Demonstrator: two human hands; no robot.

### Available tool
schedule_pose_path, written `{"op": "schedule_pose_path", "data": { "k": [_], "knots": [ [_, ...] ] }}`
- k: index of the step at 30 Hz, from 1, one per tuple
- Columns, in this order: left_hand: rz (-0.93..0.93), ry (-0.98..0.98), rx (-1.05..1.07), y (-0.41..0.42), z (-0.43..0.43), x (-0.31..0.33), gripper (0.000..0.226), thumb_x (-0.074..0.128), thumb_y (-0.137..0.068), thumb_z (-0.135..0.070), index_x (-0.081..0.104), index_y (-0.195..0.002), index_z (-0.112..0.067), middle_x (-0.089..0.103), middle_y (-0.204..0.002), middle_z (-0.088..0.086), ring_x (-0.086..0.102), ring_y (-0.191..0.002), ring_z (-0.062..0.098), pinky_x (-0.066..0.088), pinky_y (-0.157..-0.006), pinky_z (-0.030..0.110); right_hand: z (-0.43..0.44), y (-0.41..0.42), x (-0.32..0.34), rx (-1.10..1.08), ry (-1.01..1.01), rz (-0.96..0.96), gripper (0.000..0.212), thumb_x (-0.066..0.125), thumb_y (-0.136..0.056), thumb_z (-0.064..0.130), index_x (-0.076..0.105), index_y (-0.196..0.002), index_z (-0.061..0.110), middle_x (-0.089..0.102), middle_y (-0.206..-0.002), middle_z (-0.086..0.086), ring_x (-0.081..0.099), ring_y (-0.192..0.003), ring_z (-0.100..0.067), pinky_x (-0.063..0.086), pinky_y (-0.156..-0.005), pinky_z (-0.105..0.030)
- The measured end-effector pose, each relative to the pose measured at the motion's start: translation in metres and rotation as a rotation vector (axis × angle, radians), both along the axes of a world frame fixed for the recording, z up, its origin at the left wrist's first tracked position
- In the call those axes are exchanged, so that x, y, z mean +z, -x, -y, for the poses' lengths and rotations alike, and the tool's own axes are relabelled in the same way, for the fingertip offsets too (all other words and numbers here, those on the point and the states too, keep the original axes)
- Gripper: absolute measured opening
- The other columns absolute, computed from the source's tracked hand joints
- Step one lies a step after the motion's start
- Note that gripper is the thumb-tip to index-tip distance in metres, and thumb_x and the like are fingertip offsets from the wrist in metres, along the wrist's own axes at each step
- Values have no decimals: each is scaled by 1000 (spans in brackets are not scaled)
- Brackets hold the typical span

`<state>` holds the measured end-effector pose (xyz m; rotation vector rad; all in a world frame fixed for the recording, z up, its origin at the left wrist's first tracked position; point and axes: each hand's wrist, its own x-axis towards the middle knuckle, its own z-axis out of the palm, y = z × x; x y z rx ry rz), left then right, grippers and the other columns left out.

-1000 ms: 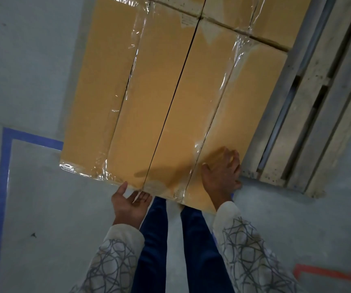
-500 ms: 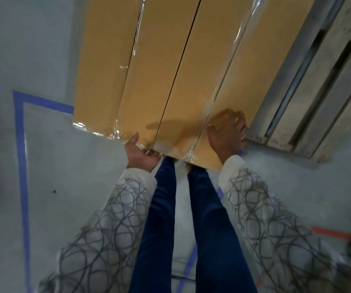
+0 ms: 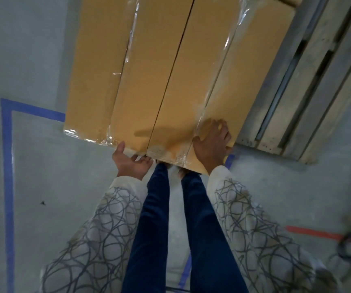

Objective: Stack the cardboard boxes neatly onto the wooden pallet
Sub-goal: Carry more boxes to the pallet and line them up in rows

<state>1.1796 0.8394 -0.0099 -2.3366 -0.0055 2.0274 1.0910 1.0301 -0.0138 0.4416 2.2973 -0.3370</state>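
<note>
A: Looking widest first, what room is there?
B: Grey floor [image 3: 43, 176] lies left, lined with blue tape [image 3: 7, 166]; wooden pallet [image 3: 310, 85] slats show right.
A: The cardboard boxes [image 3: 170, 70]?
B: Long, tan, film-wrapped, side by side, near ends jutting off the pallet.
A: Hands?
B: Left hand [image 3: 131, 163] grips the near edge, thumb on top; right hand [image 3: 211, 142] lies splayed on the right corner.

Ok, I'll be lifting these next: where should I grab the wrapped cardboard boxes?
Take the cardboard boxes by the near short end, coming from below: it juts past the wooden pallet, leaving room under the edge, where the left hand hooks its fingers. The right hand presses flat on top to steady them.
</note>
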Motion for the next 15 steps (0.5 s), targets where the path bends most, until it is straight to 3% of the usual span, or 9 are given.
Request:
{"op": "schedule_pose_path", "data": {
  "k": [5, 10, 15],
  "knots": [
    [39, 16, -24, 2, -6, -2, 77, 61, -96, -47, 30, -152, -5, 36, -156, 25, 37, -145, 41, 28, -119, 52, -3, -2, 2, -1, -2, -11, 77, 66, -92, 36, 27, -157, 24, 7, -169, -2, 13, -152, -29, 27, -112, -64],
    [35, -88, -94, 21, -15, 10, 73, 66, -90, -50, 41, -142, -6, 50, -137, 24, 50, -124, 46, 41, -85, 56, -8, -3, 2, 16, -21, -2, 78, 64, -94, 38, 24, -159, 24, 5, -170, -2, 12, -153, -29, 27, -111, -62],
    [9, -84, -68, 21, -13, 11, 77, 66, -89, -51, 41, -143, -2, 53, -138, 24, 55, -105, 42, 35, -91, 54, -9, -5, 2, 21, -10, -19, 78, 63, -93, 37, 24, -159, 25, 5, -170, -2, 11, -153, -29, 25, -112, -64]
  ]
}}
